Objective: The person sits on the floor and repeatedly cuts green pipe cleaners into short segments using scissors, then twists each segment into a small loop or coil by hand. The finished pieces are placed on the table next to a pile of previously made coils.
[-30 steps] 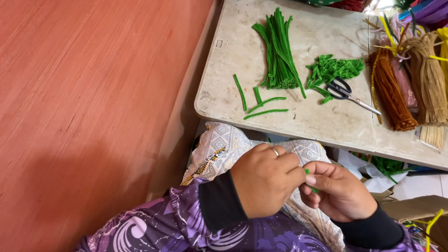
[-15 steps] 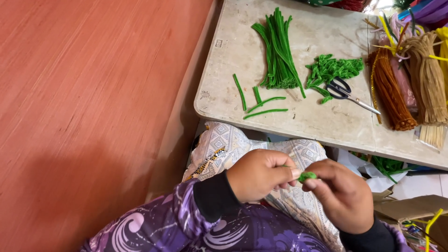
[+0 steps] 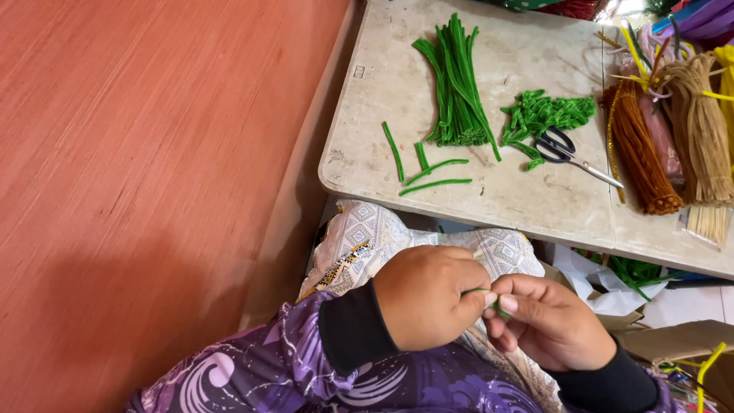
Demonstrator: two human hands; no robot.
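Short green pipe cleaner piece [image 3: 489, 298] pinched between fingertips of left hand [image 3: 428, 306] and right hand [image 3: 547, 321], both closed on it, held over lap below counter [image 3: 520, 199] edge. Bundle of long green pipe cleaners [image 3: 457, 84] laid on counter; four cut green pieces [image 3: 424, 168] placed near front edge. Scissors [image 3: 569, 153] rested beside heap of curled green bits [image 3: 543, 115]. Brown bundle [image 3: 638, 153] and tan bundle [image 3: 699, 138] seen at right.

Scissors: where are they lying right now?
In the head view, the scissors lie on the pale table toward the right, handles against the pile of curled green pieces, blades pointing at the brown bundle.
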